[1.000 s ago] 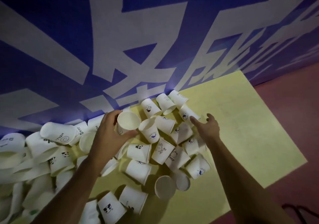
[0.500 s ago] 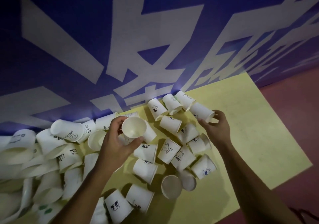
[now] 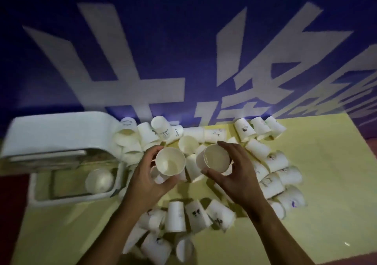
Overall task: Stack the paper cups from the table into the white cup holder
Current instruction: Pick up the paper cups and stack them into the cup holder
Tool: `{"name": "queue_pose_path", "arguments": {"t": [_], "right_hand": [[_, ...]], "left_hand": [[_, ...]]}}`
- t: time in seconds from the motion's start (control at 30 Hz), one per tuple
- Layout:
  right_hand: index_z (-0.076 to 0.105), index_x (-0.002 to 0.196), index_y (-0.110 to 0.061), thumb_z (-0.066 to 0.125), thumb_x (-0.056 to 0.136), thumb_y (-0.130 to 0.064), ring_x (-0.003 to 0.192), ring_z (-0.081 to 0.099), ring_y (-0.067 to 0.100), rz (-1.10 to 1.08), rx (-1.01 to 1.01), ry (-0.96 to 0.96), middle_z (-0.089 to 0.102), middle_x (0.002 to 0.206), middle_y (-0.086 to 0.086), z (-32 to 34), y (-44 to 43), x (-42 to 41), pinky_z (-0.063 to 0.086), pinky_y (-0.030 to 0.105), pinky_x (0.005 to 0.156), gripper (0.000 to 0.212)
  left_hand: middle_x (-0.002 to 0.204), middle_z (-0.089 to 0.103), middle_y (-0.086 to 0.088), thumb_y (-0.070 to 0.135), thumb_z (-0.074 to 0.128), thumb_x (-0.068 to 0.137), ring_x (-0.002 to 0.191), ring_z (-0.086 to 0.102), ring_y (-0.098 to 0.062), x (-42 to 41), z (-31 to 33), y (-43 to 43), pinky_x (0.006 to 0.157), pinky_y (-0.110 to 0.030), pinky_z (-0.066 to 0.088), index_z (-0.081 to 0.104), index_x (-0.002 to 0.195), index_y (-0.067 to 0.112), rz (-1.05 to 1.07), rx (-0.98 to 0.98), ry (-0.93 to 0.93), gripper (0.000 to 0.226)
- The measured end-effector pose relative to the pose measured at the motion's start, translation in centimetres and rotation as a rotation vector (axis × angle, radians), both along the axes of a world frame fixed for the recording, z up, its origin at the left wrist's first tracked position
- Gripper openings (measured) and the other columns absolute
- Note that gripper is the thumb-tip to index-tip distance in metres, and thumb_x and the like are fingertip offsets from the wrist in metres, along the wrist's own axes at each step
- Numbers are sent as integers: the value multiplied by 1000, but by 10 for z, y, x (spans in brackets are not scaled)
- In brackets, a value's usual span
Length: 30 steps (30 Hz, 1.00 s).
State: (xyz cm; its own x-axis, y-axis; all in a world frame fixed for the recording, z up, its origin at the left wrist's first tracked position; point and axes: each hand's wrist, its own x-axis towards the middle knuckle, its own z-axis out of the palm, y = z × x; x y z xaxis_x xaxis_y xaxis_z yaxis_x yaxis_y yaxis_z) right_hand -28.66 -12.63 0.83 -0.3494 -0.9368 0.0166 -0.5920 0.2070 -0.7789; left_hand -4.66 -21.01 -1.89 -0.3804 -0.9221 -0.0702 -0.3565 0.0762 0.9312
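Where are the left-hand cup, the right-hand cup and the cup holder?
left-hand cup (image 3: 170, 161): head view, open mouth, inner wall.
right-hand cup (image 3: 216, 158): head view, open mouth, inner wall.
cup holder (image 3: 59, 132): head view, white top surface.

Everything I see is dim, corners falling to near black. A soft light pools on the yellow counter (image 3: 306, 173) by the wall. Motion blur smears the cups (image 3: 273, 158); straight edges bow outward, and my arms cast faint shadows.

Holder: we saw the white cup holder (image 3: 55, 138) motion-blurred.
Cups: prints on cups right of the holder were unreadable.
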Motion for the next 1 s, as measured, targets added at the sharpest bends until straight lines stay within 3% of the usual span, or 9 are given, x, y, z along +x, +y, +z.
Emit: {"name": "queue_pose_path", "arguments": {"t": [0.2,0.37,0.5,0.6,0.7,0.83,0.9,1.0], "right_hand": [[58,136,-30,83,72,-63,115,55,2,77,-40,-44,55,125,-20,-1,-16,128,52,24,83,77],[57,139,-27,83,74,-60,111,58,11,85,-51,-81,56,125,-15,-15,-25,214,57,37,80,77],[56,137,-27,90,72,-47,104,59,15,24,-49,-82,59,123,-12,-21,-27,247,53,35,79,76],[57,135,-27,91,69,-42,100,60,11,-33,-41,-92,60,123,-12,-23,-28,257,49,21,74,75],[58,132,-28,91,69,-42,98,59,8,-73,-35,-91,59,122,-15,-24,-29,261,45,13,69,72],[58,132,-28,91,69,-42,101,59,7,-108,-34,-75,57,124,-19,-26,-32,259,44,11,68,72],[58,133,-27,90,70,-43,102,58,6,-119,-30,-64,57,123,-18,-26,-34,258,45,11,68,72],[58,133,-26,87,69,-51,100,58,5,-106,-39,-41,57,121,-17,-25,-37,257,45,12,67,74]], "left_hand": [[129,60,25,32,92,71,119,59,0,127,3,19,88,-12,48,52,131,41,61,26,-12,73],[131,60,21,41,89,73,120,58,-5,216,-5,18,92,-19,48,51,132,36,121,30,-28,71],[128,60,21,34,92,73,117,60,-6,245,-12,1,92,-27,54,50,132,35,175,40,-18,73],[135,58,18,47,89,68,122,57,-6,242,-22,-17,98,-34,54,50,138,33,165,26,-36,81],[138,58,14,49,85,67,124,54,-4,230,-31,-33,103,-29,48,53,141,28,127,-23,-99,83],[139,59,11,48,82,70,125,51,-3,219,-44,-45,101,-18,41,53,143,25,40,-26,-182,81],[143,58,9,53,79,71,128,53,-9,217,-56,-50,100,-20,41,51,145,25,2,-17,-255,84],[146,58,7,44,85,75,130,56,-17,216,-76,-54,102,-30,47,49,147,30,-43,9,-389,82]]}}
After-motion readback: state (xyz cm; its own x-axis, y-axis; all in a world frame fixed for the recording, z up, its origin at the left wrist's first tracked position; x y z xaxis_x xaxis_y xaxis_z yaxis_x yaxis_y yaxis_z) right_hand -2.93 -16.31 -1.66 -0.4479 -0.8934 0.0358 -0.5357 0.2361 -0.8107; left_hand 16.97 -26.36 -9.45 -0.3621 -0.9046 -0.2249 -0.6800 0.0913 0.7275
